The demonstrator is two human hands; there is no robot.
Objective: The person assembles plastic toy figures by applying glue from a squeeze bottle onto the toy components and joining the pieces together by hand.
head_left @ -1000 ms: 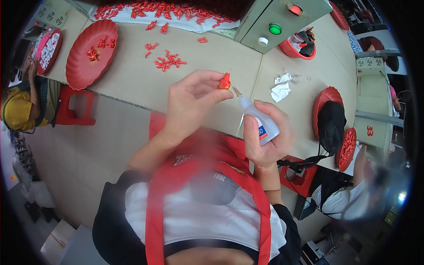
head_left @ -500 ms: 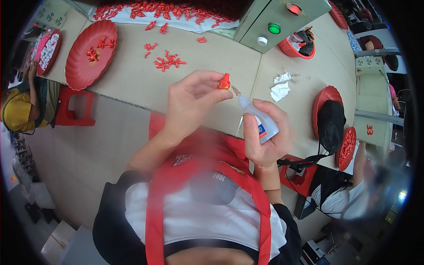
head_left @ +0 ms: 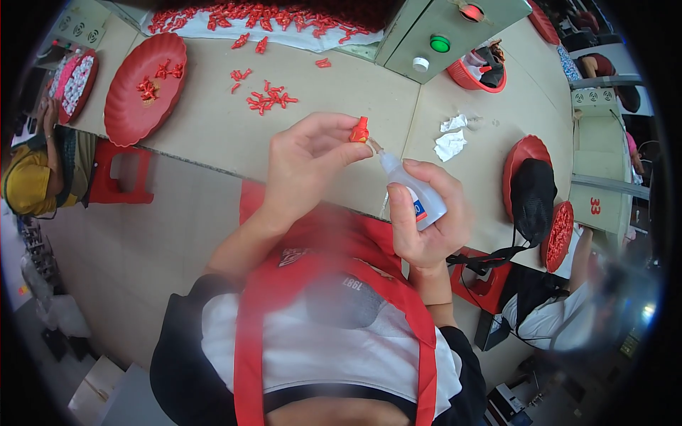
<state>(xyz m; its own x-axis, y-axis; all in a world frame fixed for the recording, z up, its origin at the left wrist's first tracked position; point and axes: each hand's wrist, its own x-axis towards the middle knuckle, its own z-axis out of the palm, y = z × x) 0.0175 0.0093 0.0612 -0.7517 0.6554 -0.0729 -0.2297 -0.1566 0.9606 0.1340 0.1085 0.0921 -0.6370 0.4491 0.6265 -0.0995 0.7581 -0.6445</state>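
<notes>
Between its thumb and fingers, my left hand (head_left: pixel 307 157) pinches a small red figurine piece (head_left: pixel 360 130) with some yellow on it. My right hand (head_left: pixel 435 213) is wrapped round a translucent squeeze bottle (head_left: pixel 419 193) with a blue and white label. The bottle's thin nozzle (head_left: pixel 374 145) points up and left, its tip at or very near the lower side of the red piece; contact cannot be made out. Beyond my left hand, several small red pieces (head_left: pixel 270 99) lie loose on the table (head_left: pixel 334 92).
A red scalloped tray (head_left: pixel 131 117) with a few pieces stands at the left. More red pieces lie on white cloth (head_left: pixel 298 39) beside a green machine box (head_left: pixel 433 32). At right are a red basket (head_left: pixel 477 84), crumpled white paper (head_left: pixel 450 145) and a black bag (head_left: pixel 533 202). Co-workers sit on both sides.
The bottle has shifted slightly up and left, so its nozzle is closer to the red piece. My left hand has hardly moved and keeps its pinch.
</notes>
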